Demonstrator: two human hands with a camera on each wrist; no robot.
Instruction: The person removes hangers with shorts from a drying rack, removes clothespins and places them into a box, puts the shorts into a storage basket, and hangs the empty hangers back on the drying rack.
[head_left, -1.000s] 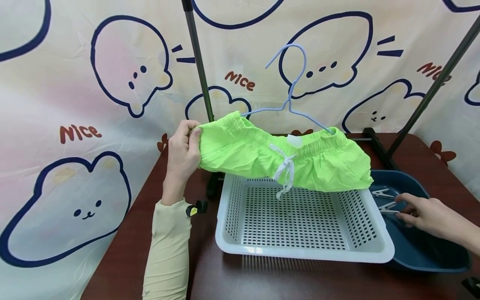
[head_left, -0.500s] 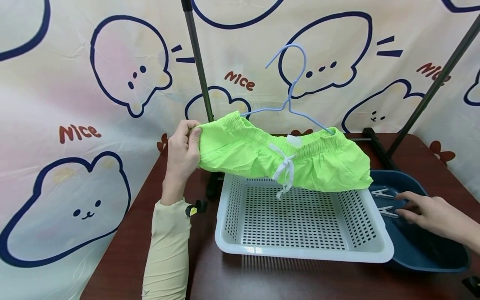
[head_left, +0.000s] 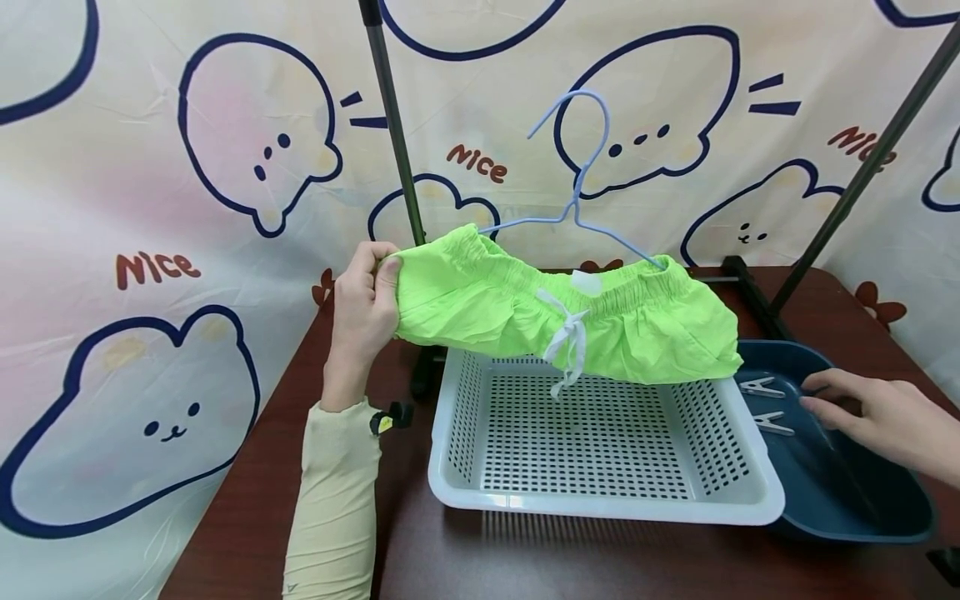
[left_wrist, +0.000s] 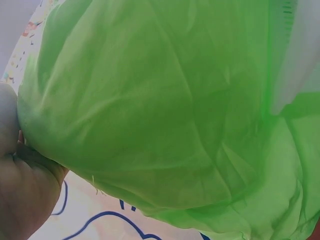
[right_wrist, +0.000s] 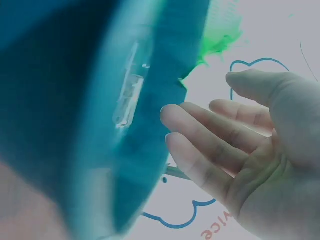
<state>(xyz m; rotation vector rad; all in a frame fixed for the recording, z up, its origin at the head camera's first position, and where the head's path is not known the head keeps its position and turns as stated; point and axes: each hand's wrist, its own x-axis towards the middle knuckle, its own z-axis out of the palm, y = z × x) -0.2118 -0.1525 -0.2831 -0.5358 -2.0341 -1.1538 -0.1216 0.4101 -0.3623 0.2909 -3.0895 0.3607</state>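
Note:
My left hand (head_left: 365, 310) pinches the left leg of bright green shorts (head_left: 480, 304) between thumb and fingers. The shorts have a gathered waistband and a white bow. A light blue wire hanger (head_left: 575, 202) rises out of the waistband, its lower part hidden inside. In the left wrist view, green cloth (left_wrist: 140, 110) fills most of the frame. My right hand (head_left: 873, 410) is over a dark blue basin (head_left: 870, 500), fingers apart and empty. Just left of its fingertips lie two pale clothespins, an upper clothespin (head_left: 762, 387) and a lower clothespin (head_left: 774, 423).
Below the shorts stands a white perforated basket (head_left: 600, 512), with the basin against its right side. Dark rack poles rise at left (head_left: 397, 133) and right (head_left: 862, 175). A patterned cloth (head_left: 247, 375) hangs behind the brown table (head_left: 525, 567).
My right hand has drawn away to the right from the lower clothespin, which stays in the basin. The left hand and the shorts keep their place.

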